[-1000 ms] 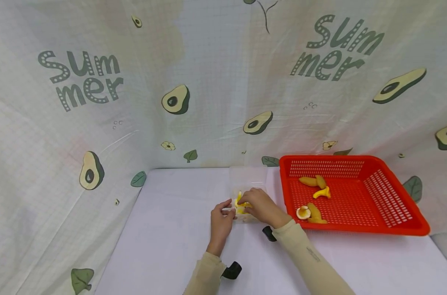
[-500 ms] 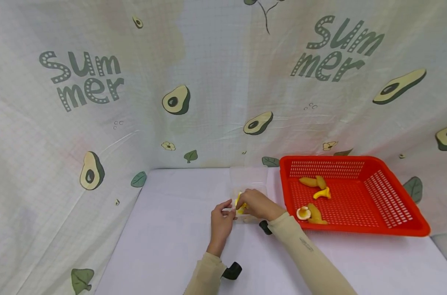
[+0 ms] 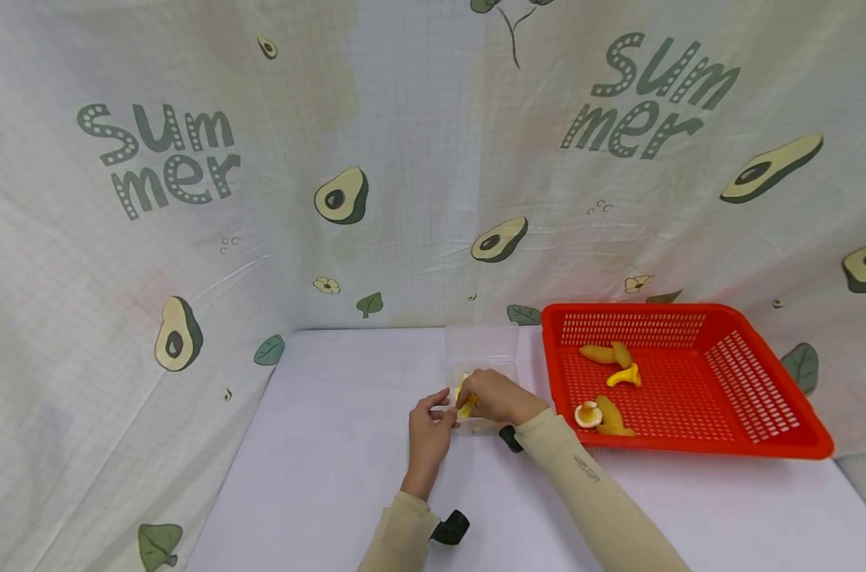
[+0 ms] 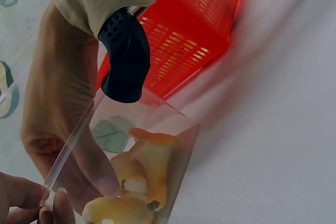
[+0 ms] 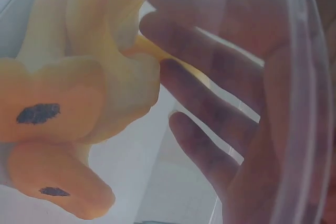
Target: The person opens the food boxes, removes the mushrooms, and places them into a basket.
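A clear plastic box (image 3: 506, 370) stands on the table with its lid (image 3: 481, 343) raised at the back. Inside lie several yellow mushrooms (image 4: 157, 163) with dark-tipped stems. My left hand (image 3: 428, 433) is at the box's left side, and in the left wrist view it pinches the rim between thumb and fingers. My right hand (image 3: 500, 396) reaches into the box from the right. Its fingertips touch a yellow mushroom (image 3: 465, 405). Through the clear wall in the right wrist view, several fingers (image 5: 210, 114) extend beside the mushrooms; whether thumb and forefinger pinch one is hidden.
To the right stands a red perforated basket (image 3: 697, 446). It holds a yellow trumpet-shaped mushroom (image 3: 624, 376), a white cup-shaped one (image 3: 587, 415) and several tan pieces (image 3: 613, 419). A patterned curtain (image 3: 404, 159) hangs behind the white table (image 3: 318, 445).
My right hand has shifted slightly left and lower inside the box, covering more of the yellow mushrooms. The left hand keeps its place at the rim; the basket is unchanged.
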The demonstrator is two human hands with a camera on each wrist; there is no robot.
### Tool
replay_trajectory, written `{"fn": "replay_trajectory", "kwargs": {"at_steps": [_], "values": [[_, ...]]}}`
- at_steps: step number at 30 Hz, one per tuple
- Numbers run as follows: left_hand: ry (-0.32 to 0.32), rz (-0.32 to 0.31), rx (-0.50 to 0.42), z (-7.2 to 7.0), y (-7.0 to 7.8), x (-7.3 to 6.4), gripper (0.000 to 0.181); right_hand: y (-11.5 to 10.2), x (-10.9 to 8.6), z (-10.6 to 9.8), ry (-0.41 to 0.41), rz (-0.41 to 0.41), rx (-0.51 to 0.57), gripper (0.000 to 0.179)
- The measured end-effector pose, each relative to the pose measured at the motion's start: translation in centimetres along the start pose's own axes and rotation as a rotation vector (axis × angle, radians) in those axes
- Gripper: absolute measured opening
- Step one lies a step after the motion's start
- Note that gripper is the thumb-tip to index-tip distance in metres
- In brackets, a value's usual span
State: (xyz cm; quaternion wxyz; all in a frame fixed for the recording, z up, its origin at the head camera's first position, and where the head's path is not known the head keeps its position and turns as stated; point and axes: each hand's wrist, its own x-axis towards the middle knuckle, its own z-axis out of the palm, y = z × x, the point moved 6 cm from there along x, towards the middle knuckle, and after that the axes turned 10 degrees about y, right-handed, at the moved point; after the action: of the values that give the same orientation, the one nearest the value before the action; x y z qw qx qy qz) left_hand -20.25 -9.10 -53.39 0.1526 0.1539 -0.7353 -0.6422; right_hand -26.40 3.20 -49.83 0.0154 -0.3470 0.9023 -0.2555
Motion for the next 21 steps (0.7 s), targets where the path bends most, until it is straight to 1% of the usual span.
{"fn": "replay_trajectory", "kwargs": {"at_steps": [4, 10, 12, 16, 21], "values": [[0.004, 0.0, -0.016, -0.1, 0.2, -0.1, 0.034, 0.1, 0.1, 0.2, -0.022, 0.008, -0.001, 0.019], [0.008, -0.009, -0.018, -0.1, 0.3, -0.1, 0.035, 0.1, 0.3, 0.4, -0.033, -0.015, 0.041, 0.014], [0.006, -0.009, -0.021, -0.1, 0.2, -0.1, 0.035, 0.1, 0.3, 0.4, -0.024, -0.034, 0.045, 0.013], [0.003, -0.006, -0.021, -0.1, 0.1, -0.1, 0.035, 0.2, 0.1, 0.0, 0.002, -0.042, 0.043, 0.014], [-0.001, -0.016, -0.005, 0.0, -0.1, 0.0, 0.035, 0.4, -0.6, -0.6, 0.052, 0.012, 0.063, 0.014]]}}
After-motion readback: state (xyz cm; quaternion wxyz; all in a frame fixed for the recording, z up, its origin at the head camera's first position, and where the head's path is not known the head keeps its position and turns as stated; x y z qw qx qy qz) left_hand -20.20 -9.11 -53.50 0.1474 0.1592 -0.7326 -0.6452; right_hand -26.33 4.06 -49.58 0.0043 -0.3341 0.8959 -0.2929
